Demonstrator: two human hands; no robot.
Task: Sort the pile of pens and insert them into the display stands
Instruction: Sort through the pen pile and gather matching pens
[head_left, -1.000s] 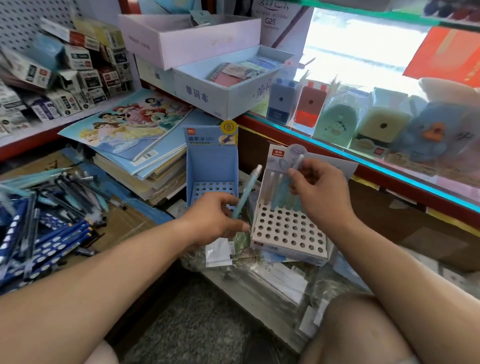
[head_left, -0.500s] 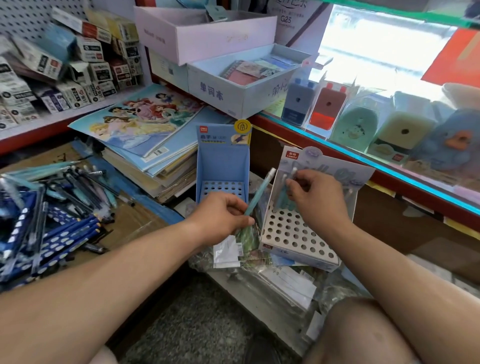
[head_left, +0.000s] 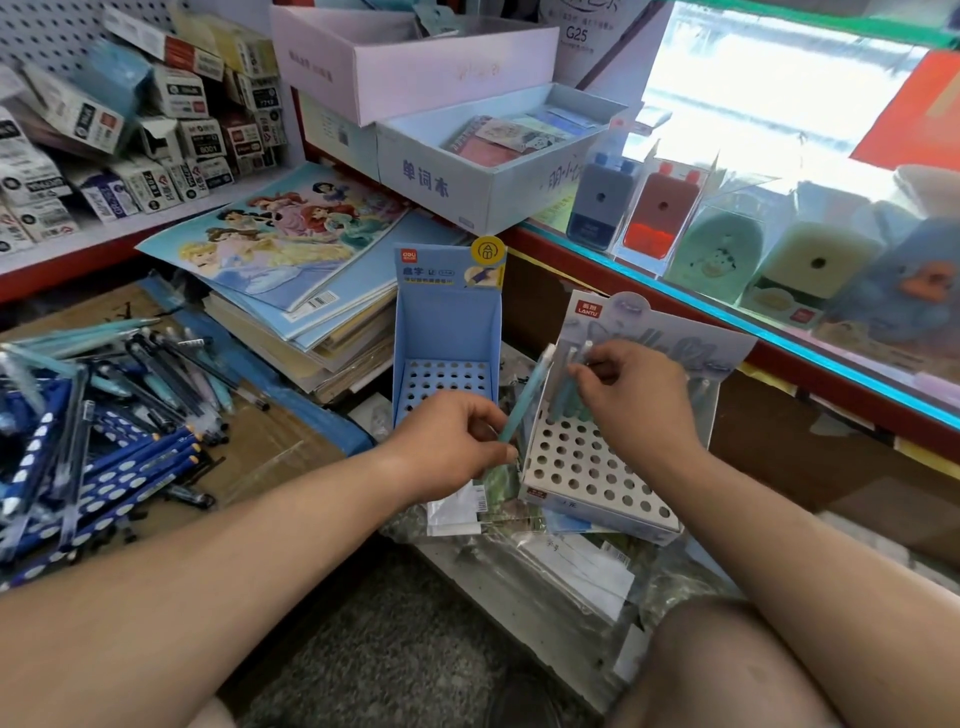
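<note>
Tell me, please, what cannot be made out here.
- Head view: the left hand hides the lower end of the teal pen.
- Head view: the right hand covers the back holes of the white stand; whether the upright pen it pinches is seated is unclear.
- Head view: the left edge cuts off the pen pile.
- Head view: small print on the blue stand is blurred.

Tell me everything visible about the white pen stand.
The white stand looks like cardboard: a sloping top face punched with rows of round holes, a low front wall, and a tall pale blue back card with a red LANTU label at its upper left. It rests on clear plastic bags, right of the blue stand. A few teal pens stand in its back holes; the right hand pinches one there. Most holes are empty.
</note>
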